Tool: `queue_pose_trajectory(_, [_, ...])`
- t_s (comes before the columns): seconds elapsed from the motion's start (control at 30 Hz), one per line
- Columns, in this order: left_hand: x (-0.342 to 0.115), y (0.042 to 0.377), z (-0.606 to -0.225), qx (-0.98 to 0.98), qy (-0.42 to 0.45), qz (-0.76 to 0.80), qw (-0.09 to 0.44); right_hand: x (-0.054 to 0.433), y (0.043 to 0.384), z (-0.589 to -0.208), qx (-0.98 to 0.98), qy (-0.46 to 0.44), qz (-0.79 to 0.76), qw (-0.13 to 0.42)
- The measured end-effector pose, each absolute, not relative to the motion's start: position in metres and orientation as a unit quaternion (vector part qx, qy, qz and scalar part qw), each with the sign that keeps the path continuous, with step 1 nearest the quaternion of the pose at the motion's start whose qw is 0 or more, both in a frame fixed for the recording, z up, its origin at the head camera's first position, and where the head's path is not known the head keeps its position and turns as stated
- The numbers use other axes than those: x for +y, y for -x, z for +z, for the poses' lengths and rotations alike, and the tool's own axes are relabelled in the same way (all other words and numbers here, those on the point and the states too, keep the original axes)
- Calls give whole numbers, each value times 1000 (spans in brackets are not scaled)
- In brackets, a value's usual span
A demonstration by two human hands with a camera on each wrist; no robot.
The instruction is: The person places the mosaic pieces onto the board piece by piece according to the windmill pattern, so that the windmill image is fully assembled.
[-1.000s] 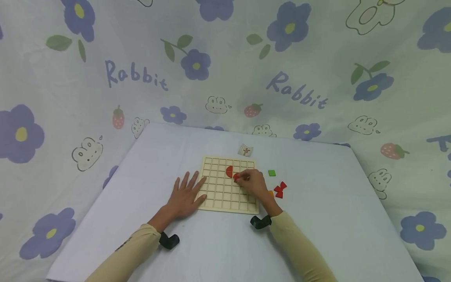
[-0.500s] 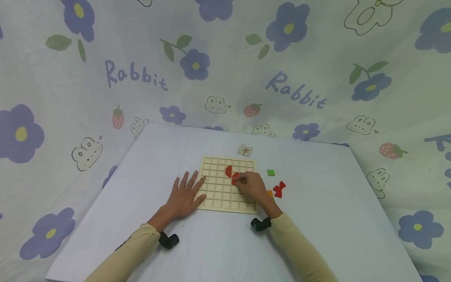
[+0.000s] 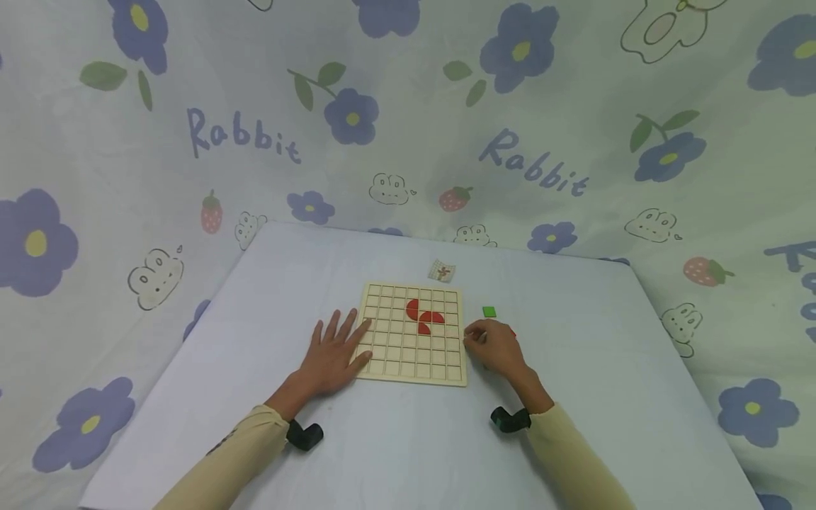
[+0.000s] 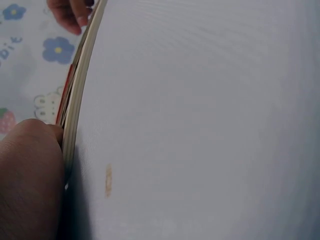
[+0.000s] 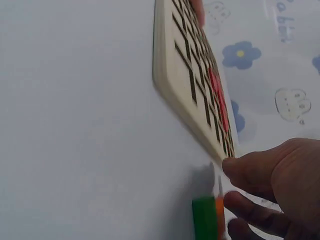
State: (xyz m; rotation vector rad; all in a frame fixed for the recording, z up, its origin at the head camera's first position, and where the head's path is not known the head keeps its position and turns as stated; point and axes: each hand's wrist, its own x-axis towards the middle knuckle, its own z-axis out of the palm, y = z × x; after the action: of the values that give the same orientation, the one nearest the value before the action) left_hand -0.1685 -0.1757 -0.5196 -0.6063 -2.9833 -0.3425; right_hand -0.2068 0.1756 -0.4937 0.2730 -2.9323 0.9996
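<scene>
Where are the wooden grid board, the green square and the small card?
wooden grid board (image 3: 395,354), head view, bare lower cells.
green square (image 3: 489,312), head view, its top face.
small card (image 3: 442,270), head view, its middle.

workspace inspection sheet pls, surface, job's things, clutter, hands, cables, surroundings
surface: white table, a small brownish stain beside the board in the left wrist view.
job's things: wooden grid board lies flat; three red pieces sit in its cells.
clutter: green square right of the board; small printed card behind it; an orange piece by the right fingers.
grippers: left hand rests flat on the board's left edge; right hand curled over loose pieces right of the board, grip unclear.
cables: nothing seen.
surroundings: floral cloth backdrop printed "Rabbit".
</scene>
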Motion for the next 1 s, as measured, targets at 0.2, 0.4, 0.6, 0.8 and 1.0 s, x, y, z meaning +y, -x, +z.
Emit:
queue_pose_trajectory(0.2, [-176,170,-517,-973,198,-112,40,202,203,-490,-967,-51,246,50])
queue_pose_trajectory(0.4, [-175,168,-518,-973,198,-112,37,217,196,-498,-970,-56,223,73])
queue_pose_trajectory(0.6, [-175,168,-520,-973,197,-113,38,225,197,-494,-970,-90,220,58])
queue_pose_trajectory(0.8, [-176,168,-521,-974,196,-110,31,231,204,-491,-969,-89,228,-8])
queue_pose_trajectory(1.0, [-177,170,-525,-972,196,-123,38,231,208,-489,-966,-66,250,-32])
